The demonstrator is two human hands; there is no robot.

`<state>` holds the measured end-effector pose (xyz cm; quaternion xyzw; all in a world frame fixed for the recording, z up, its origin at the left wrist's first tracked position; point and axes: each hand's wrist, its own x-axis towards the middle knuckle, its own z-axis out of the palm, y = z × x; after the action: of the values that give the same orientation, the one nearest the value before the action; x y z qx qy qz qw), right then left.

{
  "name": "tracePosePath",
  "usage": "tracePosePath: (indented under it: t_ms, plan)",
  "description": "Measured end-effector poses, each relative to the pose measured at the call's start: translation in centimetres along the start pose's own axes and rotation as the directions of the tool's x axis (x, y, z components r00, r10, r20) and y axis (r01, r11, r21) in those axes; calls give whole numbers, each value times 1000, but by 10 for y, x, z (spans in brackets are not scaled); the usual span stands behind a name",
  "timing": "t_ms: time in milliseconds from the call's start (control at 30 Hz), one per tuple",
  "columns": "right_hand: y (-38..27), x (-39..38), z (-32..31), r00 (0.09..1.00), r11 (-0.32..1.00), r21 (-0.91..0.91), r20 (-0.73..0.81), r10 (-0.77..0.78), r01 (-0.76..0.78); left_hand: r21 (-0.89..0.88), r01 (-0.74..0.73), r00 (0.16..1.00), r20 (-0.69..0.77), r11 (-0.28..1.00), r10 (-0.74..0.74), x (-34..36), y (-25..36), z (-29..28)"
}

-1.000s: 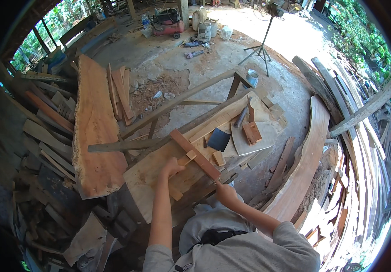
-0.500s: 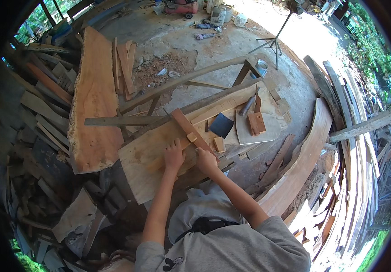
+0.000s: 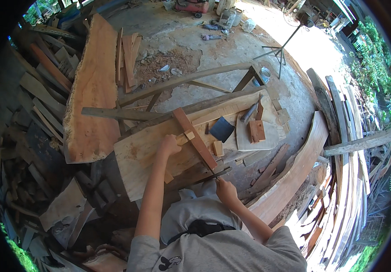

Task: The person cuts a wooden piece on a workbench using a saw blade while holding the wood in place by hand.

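My left hand (image 3: 170, 144) is closed around a short pale wood piece (image 3: 185, 137), whose end rests against a reddish-brown wooden strip (image 3: 194, 139). That strip lies slantwise across a broad pale board (image 3: 136, 158). My right hand (image 3: 226, 189) is at the board's near edge, closed around a dark, narrow tool (image 3: 213, 176) whose kind I cannot make out. Below my left forearm another small wood piece (image 3: 168, 177) shows in part. Right of the strip lie a small wood block (image 3: 218, 148), a dark square sheet (image 3: 221, 129) and a reddish block with a hole (image 3: 256, 131).
A dark cylindrical tool (image 3: 249, 112) lies beyond the reddish block. A wooden trestle frame (image 3: 191, 78) stands behind the board. Large slabs flank me, one at left (image 3: 93, 95) and one at right (image 3: 290, 177). Scrap wood (image 3: 46, 149) is heaped at left; a tripod stand (image 3: 279, 52) stands farther back.
My right hand has moved away from the reddish strip, down toward me, and now holds the dark tool. My left hand has shifted slightly up and left, still on the pale wood piece.
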<state>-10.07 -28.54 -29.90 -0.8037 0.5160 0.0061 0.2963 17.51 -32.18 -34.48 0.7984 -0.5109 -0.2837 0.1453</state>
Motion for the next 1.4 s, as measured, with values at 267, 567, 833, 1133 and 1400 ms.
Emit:
tracePosePath:
  t_ms: [267,567,833,1133,1400]
  plan:
    - [-19,33,22,999,998,61,-40,-11,14,37,-4,999,33,999,3,7,-1,-12]
    - [-78,118,27,990,991,59,-83,-112,118,109,-42,992,121,993,29,1,4,-6]
    - [-64,96,30,996,996,33,-50,-79,81,253,-92,976,215,963,37,-10,13,-10]
    - [-83,114,21,996,996,37,-42,-74,76,94,40,994,100,995,-49,-17,13,-1]
    - [-19,22,10,1000,1000,-13,-14,27,-27,26,63,979,194,998,-67,-4,-1,5]
